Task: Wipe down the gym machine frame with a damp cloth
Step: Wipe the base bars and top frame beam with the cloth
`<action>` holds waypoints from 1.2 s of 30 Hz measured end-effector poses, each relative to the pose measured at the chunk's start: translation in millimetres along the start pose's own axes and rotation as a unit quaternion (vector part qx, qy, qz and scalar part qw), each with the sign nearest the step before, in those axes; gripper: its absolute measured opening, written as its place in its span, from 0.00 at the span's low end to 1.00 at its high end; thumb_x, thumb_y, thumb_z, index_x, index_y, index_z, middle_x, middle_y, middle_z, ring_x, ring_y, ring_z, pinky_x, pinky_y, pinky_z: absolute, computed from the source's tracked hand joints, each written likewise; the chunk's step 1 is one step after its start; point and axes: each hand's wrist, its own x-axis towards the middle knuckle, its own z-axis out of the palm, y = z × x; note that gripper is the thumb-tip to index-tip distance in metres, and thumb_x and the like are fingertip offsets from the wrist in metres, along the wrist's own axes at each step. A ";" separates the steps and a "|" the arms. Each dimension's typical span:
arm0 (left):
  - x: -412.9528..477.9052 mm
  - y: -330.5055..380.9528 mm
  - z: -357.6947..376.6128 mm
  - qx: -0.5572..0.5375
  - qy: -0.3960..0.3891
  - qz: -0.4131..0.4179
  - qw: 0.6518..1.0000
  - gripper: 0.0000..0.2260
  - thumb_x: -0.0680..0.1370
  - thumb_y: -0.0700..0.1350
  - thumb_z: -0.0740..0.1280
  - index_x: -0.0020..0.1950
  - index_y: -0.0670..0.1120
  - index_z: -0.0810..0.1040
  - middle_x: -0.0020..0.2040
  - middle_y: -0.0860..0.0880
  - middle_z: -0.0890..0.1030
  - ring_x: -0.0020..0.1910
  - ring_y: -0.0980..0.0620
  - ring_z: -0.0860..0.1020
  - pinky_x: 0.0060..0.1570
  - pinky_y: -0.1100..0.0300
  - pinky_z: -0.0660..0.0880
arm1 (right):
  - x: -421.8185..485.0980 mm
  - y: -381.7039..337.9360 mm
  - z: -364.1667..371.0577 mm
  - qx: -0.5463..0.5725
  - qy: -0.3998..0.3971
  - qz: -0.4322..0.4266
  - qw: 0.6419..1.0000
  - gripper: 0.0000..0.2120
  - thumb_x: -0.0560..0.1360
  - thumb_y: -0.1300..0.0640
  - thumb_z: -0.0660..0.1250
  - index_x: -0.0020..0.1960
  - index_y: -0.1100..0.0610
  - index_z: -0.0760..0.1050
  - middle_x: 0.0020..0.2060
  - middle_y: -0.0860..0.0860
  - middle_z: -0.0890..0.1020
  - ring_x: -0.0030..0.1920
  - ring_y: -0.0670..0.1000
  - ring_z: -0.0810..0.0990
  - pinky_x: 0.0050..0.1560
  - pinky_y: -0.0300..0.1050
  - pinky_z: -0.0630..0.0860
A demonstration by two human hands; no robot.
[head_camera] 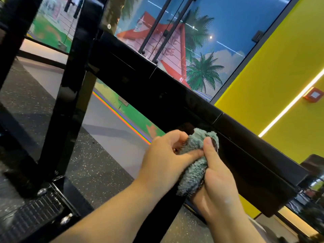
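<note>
Grey-green cloth (196, 160) bunched between both thumbs; left hand (164, 163), right hand (217, 183) fingers curled around it, likely refolding; black frame beam (175, 92) just beyond fingertips.

Commercial gym. Glossy black steel machine frame (157, 88) with bolted joints and a ribbed footplate (35, 214), sitting on speckled rubber flooring (98, 165). Bright yellow walls (280, 67) with an LED strip light (289, 104), plus a big palm-tree mural (203, 55) behind glass.
</note>
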 end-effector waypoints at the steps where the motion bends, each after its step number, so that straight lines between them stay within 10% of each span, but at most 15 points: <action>1: 1.1 -2.7 1.0 0.074 0.022 0.023 0.997 0.10 0.68 0.53 0.75 0.44 0.50 0.80 0.41 0.51 0.81 0.42 0.58 0.78 0.45 0.63 0.74 | 0.5 -5.0 -1.1 -0.029 0.019 -0.041 0.999 0.29 0.65 0.48 0.71 0.62 0.61 0.75 0.52 0.61 0.83 0.52 0.59 0.83 0.48 0.52 0.82; 4: 7.7 -7.4 -8.4 0.134 0.064 0.065 0.987 0.14 0.65 0.62 0.69 0.46 0.58 0.82 0.50 0.59 0.73 0.54 0.60 0.72 0.55 0.65 0.69 | -0.3 -32.3 -4.7 -0.228 0.042 -0.271 0.934 0.12 0.71 0.55 0.68 0.54 0.53 0.77 0.48 0.48 0.85 0.53 0.50 0.83 0.53 0.46 0.80; 9: 16.0 -36.8 -21.9 0.175 0.121 0.013 0.977 0.19 0.73 0.56 0.61 0.64 0.55 0.72 0.62 0.56 0.63 0.67 0.54 0.62 0.63 0.61 0.60 | 9.9 -78.3 -71.6 -0.695 -0.004 -0.581 0.425 0.16 0.73 0.68 0.66 0.59 0.59 0.77 0.59 0.53 0.78 0.63 0.56 0.75 0.70 0.52 0.68; 13: 10.8 -52.9 2.2 0.094 0.086 0.011 0.992 0.24 0.79 0.50 0.61 0.74 0.54 0.59 0.71 0.53 0.57 0.72 0.55 0.59 0.70 0.52 0.61 | 12.4 -66.1 -98.3 -0.856 -0.050 -0.472 0.206 0.27 0.77 0.46 0.62 0.72 0.57 0.64 0.72 0.54 0.66 0.75 0.57 0.59 0.76 0.57 0.47; 23: 11.4 -59.3 21.5 -0.037 0.087 -0.108 0.990 0.11 0.82 0.47 0.56 0.63 0.54 0.69 0.52 0.53 0.76 0.51 0.55 0.75 0.46 0.59 0.71 | 6.7 -67.0 -121.5 -0.876 -0.038 -0.464 0.125 0.28 0.77 0.57 0.59 0.76 0.54 0.58 0.76 0.50 0.59 0.78 0.54 0.48 0.76 0.56 0.46; 32: 12.2 -59.2 19.0 -0.044 0.036 -0.137 0.989 0.08 0.82 0.45 0.55 0.57 0.50 0.72 0.51 0.50 0.76 0.53 0.49 0.73 0.46 0.56 0.67 | -1.9 -63.1 -119.0 -0.883 0.010 -0.446 0.142 0.26 0.81 0.47 0.54 0.75 0.57 0.57 0.75 0.54 0.60 0.76 0.56 0.53 0.76 0.60 0.45; 36: 24.8 -60.4 7.8 -0.134 0.088 -0.170 0.972 0.15 0.80 0.51 0.57 0.64 0.49 0.71 0.56 0.50 0.76 0.61 0.46 0.73 0.63 0.47 0.69 | 69.2 -27.8 -34.9 -0.874 -0.045 -0.474 0.101 0.27 0.78 0.47 0.59 0.74 0.56 0.63 0.74 0.54 0.65 0.75 0.57 0.60 0.73 0.60 0.48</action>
